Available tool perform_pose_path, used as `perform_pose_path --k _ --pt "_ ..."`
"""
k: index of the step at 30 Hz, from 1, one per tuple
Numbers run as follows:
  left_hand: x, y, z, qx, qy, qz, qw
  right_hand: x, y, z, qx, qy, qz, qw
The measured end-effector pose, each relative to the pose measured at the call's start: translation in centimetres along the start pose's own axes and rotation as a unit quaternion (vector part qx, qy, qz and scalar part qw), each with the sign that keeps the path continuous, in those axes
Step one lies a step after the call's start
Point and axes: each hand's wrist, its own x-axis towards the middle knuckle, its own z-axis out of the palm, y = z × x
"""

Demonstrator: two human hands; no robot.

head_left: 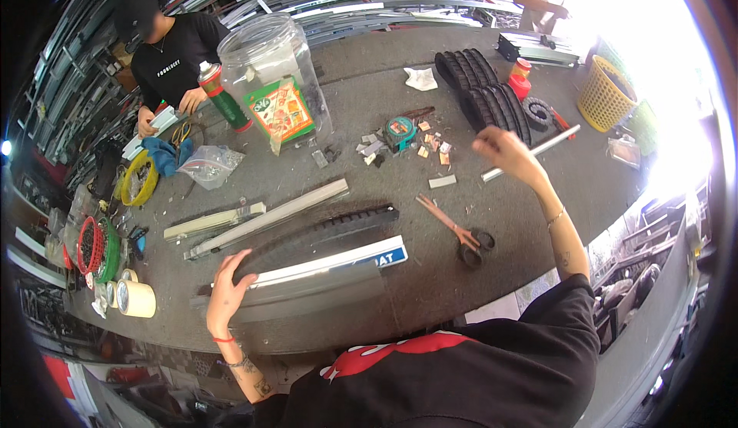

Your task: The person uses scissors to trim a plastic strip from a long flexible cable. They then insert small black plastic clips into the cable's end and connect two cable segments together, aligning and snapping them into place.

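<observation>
Black shirt (453,378) nearest, along the bottom of view. White strip (323,263) lies just beyond it on the tabletop (430,305), blue label (390,256) at its right end, grey sheet (307,299) along its near side. Left hand (225,293) is on the strip's left end, fingers half curled, thumb apart; can't tell if it grips or just rests. Right hand (509,155) is raised near the white tube (530,155), fingers loosely bent, blurred; nothing visible in it, can't tell how closed. Scissors (458,232) lie between strip and tube, beside neither hand. My read: strip is light and fairly stiff along its length, smooth enough to slide, may flex if lifted by one end. Best hold: both ends, by the edges; sheet looks thin, so don't crease it.
</observation>
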Motion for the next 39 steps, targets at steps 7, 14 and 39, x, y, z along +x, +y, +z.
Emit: perform_pose_path --k 7,14,39 --pt "-0.2 0.2 0.8 -0.004 0.027 -0.089 0.996 5.8 7.3 4.0 -0.259 0.133 0.01 0.957" --pt "0.3 2.1 0.5 0.1 0.071 -0.052 0.991 6.9 4.7 4.3 -0.263 0.169 -0.019 0.95" --pt "4.4 3.1 -7.9 -0.752 0.175 0.128 0.623 6.9 -30.2 4.2 0.061 0.197 -0.388 0.898"
